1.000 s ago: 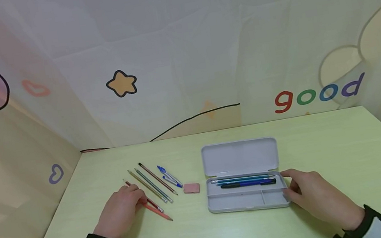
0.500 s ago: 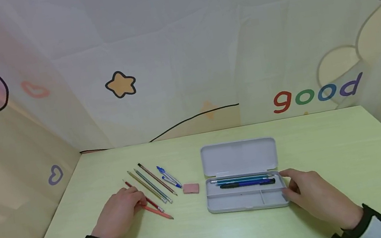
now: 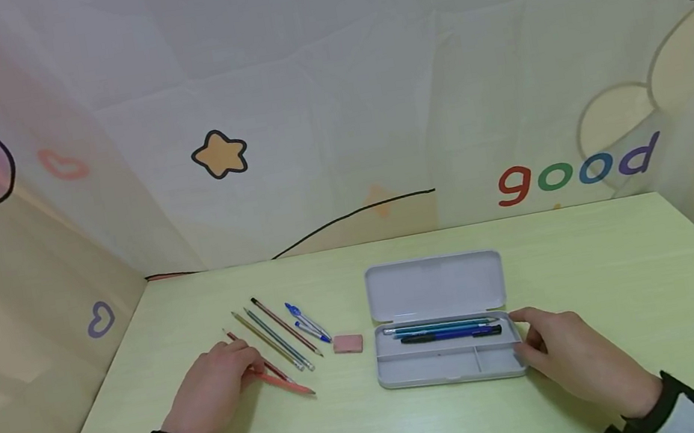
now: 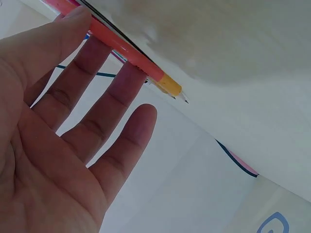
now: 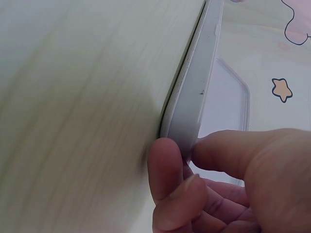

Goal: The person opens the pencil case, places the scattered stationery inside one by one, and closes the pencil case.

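Note:
On the left of the head view, my left hand (image 3: 214, 389) pinches a coral pencil (image 3: 283, 385) between thumb and fingers. The left wrist view shows the thumb on one side of this coral pencil (image 4: 129, 51), fingertips on the other. A dark red pencil (image 3: 273, 368) lies beside it, partly hidden by the hand. My right hand (image 3: 568, 348) holds the right end of an open grey pencil case (image 3: 419, 370). In the right wrist view, thumb and fingers grip the case's corner (image 5: 182, 128). Blue-green pencils (image 3: 439, 324) and a dark blue pen (image 3: 450, 335) lie in its rear compartment.
Between the hands lie a yellowish pencil (image 3: 269, 342), a green pencil (image 3: 279, 339), a brown pencil (image 3: 286, 326), blue-and-clear pens (image 3: 309, 321) and a pink eraser (image 3: 347, 343). A printed cloth backdrop (image 3: 302, 102) rises behind the table (image 3: 422, 432).
My left hand, still on the coral pencil, has shifted slightly left, and the pencil's front tip has risen a little in the head view. My right hand and the case stay put.

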Demonstrator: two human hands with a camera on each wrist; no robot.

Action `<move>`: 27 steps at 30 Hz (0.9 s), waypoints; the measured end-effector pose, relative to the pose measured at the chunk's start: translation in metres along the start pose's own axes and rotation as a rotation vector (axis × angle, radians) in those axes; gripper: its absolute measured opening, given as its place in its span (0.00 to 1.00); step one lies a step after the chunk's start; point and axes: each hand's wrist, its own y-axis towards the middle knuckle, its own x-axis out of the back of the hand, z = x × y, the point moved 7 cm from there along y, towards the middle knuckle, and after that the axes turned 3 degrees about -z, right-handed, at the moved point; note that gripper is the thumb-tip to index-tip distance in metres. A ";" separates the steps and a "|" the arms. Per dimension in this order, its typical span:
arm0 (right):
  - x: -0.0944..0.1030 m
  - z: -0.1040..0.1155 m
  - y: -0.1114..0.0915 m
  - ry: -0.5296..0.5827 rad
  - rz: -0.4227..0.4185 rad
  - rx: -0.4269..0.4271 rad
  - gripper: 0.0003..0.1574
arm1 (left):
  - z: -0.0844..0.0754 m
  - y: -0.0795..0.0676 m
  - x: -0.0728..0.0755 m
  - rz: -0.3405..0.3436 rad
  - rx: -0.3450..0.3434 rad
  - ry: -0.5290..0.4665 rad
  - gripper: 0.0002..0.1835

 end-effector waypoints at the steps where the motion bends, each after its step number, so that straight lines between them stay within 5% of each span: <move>1: 0.000 0.000 0.000 0.002 0.000 0.000 0.33 | 0.000 0.000 0.001 -0.001 0.000 -0.001 0.10; 27: 0.000 0.001 0.001 0.011 0.019 -0.019 0.33 | -0.024 0.010 0.019 -0.078 -0.060 0.011 0.11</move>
